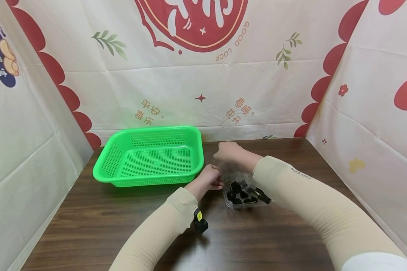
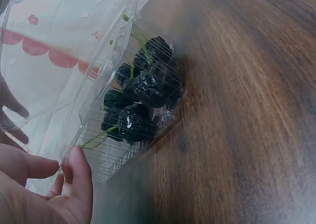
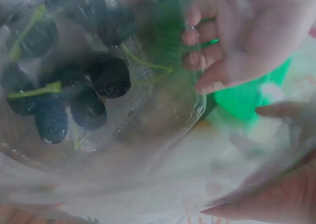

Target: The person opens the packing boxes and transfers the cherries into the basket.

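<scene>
A clear plastic box [image 1: 228, 203] with a hinged lid [image 2: 49, 80] stands on the table, its lid raised. Inside lie several dark grapes [image 2: 136, 122] with thin green stems. My left hand [image 1: 209, 177] is at the box's left side; in the left wrist view, its thumb and fingers pinch the rim. The right hand [image 1: 231, 152] is higher up, over the far side of the box, and holds the raised lid between thumb and fingers. In the right wrist view, the right hand [image 3: 271, 199] shows at the lower right, partly behind the see-through lid.
A green plastic basket [image 1: 198, 171] with slotted walls stands left of the box, close to my left hand. The brown wooden table [image 1: 129, 210] ends at a printed cloth backdrop [image 1: 176, 86], with cloth walls on both sides.
</scene>
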The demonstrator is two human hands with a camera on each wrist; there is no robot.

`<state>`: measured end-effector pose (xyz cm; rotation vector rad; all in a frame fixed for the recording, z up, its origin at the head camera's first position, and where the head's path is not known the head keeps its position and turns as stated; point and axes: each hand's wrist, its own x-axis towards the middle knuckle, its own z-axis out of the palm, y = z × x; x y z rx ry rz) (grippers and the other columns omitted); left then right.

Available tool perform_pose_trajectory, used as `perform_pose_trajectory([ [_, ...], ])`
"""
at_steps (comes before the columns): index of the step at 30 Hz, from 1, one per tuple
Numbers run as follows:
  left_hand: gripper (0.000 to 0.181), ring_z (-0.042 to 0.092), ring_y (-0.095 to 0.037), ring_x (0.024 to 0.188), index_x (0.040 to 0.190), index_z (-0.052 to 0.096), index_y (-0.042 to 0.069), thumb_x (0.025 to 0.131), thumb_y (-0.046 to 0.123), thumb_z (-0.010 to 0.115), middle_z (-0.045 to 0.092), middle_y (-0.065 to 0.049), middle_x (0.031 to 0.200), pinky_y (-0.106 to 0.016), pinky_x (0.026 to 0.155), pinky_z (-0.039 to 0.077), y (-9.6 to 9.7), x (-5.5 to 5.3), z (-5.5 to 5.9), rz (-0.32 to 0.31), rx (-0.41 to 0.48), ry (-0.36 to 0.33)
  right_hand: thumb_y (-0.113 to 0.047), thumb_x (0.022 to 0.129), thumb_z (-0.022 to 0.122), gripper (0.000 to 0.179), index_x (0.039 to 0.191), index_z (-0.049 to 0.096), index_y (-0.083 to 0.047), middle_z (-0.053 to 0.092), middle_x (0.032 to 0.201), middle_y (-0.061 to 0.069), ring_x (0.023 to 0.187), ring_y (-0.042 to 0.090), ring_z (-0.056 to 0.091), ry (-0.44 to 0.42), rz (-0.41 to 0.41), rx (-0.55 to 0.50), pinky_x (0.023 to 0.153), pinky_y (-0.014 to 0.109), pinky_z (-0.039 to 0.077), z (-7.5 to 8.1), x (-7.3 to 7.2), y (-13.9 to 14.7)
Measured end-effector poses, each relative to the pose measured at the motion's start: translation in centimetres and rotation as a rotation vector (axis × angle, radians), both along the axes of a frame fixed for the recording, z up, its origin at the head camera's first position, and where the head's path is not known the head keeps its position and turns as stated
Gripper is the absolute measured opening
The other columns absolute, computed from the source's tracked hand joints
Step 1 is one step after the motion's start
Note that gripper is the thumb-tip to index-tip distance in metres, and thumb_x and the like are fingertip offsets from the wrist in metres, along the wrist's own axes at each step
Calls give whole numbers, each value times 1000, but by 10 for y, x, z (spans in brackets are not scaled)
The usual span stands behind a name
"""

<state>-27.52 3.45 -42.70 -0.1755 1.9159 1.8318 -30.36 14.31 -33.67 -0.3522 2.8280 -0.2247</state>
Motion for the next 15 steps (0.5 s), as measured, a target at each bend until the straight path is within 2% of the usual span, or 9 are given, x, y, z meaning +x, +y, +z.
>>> perform_pose_trajectory([
  [1, 25, 54, -19, 53, 122, 51, 2, 97, 3, 47, 55, -12, 78, -28, 49, 50, 0, -1, 0, 4, -1, 1, -26, 91, 54, 32, 106, 62, 1, 62, 103, 15, 84, 28, 56, -2, -69, -67, 74, 41, 46, 1, 0, 0],
  [3, 25, 54, -19, 53, 121, 51, 2, 97, 2, 47, 58, -15, 82, -28, 49, 49, -2, -2, -1, 9, -2, 3, -29, 92, 53, 44, 122, 58, 3, 59, 118, 19, 99, 33, 57, 2, -75, -65, 84, 44, 47, 2, 0, 0],
  [5, 22, 53, -19, 53, 119, 51, 1, 97, 2, 47, 59, -16, 86, -28, 49, 49, -3, -3, -1, 15, -3, 6, -31, 93, 53, 56, 136, 48, 4, 50, 134, 23, 118, 39, 50, 0, -91, -79, 96, 50, 41, 3, 1, 1],
  [7, 18, 53, -19, 52, 114, 53, 0, 97, 2, 47, 59, -16, 84, -28, 48, 49, -3, -4, -1, 22, -5, 7, -32, 94, 53, 64, 145, 40, 4, 40, 145, 26, 132, 43, 36, 4, -97, -94, 105, 56, 32, 3, 3, 2],
  [11, 16, 51, -18, 50, 110, 53, -4, 96, 0, 47, 55, -11, 73, -27, 46, 48, -3, -3, -1, 31, 5, 17, -34, 94, 57, 69, 149, 34, 1, 26, 152, 26, 140, 46, 18, 24, -113, -119, 107, 66, 20, 2, 10, 4],
  [15, 12, 49, -18, 48, 108, 51, 0, 96, -1, 47, 51, -9, 70, -27, 46, 47, -1, 0, -1, 45, 11, 36, -34, 93, 58, 73, 152, 29, -1, 12, 157, 26, 143, 46, 8, 44, -117, -136, 107, 66, 16, 2, 17, 7],
])
